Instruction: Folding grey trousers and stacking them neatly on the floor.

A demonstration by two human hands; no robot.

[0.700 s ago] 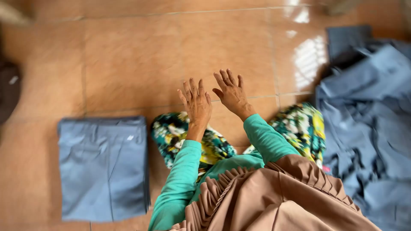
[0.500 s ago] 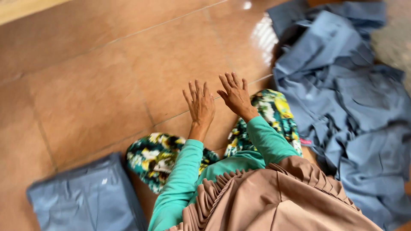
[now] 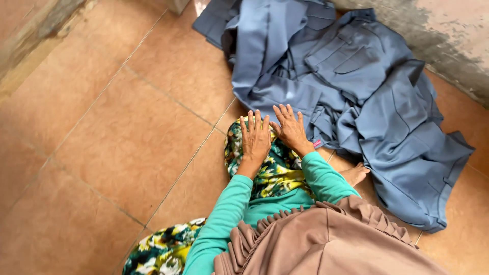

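2 flat, open hands, left hand (image 3: 255, 138) and right hand (image 3: 290, 127), rest on a floral-trousered knee (image 3: 270, 168); blue garment pile (image 3: 351, 97) hides part of a foot (image 3: 354, 174).

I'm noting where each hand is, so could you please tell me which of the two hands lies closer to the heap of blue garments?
The right hand: it rests on the floral-clothed knee right at the edge of the blue garment heap, while the left hand lies beside it, farther from the heap.
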